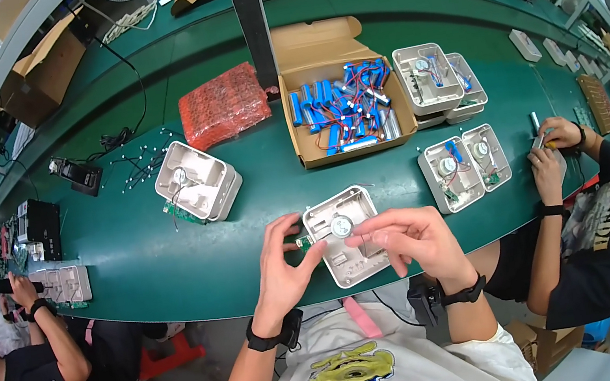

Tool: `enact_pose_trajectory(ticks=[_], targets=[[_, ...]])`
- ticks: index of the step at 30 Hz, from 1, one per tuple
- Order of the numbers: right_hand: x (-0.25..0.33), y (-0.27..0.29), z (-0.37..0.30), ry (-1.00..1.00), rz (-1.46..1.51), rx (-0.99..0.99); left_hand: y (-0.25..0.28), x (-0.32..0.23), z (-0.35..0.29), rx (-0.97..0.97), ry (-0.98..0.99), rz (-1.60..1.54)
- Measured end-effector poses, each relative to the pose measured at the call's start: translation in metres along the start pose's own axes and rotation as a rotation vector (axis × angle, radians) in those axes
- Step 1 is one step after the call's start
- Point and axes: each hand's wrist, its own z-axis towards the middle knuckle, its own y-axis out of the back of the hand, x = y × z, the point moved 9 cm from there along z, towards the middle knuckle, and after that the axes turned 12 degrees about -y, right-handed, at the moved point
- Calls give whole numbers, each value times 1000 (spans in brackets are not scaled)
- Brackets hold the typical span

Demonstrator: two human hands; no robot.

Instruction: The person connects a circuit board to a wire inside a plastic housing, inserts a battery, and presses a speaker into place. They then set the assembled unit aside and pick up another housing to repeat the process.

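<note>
A light grey plastic housing (357, 200) lies open side up at the front edge of the green table. Inside it is a small round speaker (341, 226). My left hand (283, 268) is curved around the housing's left side, its thumb at the rim and its fingers beyond a small green circuit board (304, 243) there. From the right, my right hand (423, 242) reaches over the housing, with fingertips closed at the speaker's right edge. The fingers partly hide that contact and any wires beneath them.
Ahead stands a cardboard box (300, 150) of blue wired battery packs. A red bubble-wrapped bundle (224, 106) and stacked housings (196, 180) are to the left. More housings (453, 175) sit right. Co-workers sit on both sides; one person's hands (547, 160) work at the right.
</note>
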Motion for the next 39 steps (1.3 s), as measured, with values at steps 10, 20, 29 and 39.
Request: enact_pose_trajectory(ticks=[10,20,29,39], targets=[[22,4,-1,429,-429,-256,16,-1,-15,-120,-4,-118],[19,5,7,285,4,-216,14,4,-10,-155,14,-174],[16,4,8,281,13,-208,10,2,-11,-144,15,-255],[1,-41,18,421,-713,-407,8,-6,-12,-183,-57,-206]])
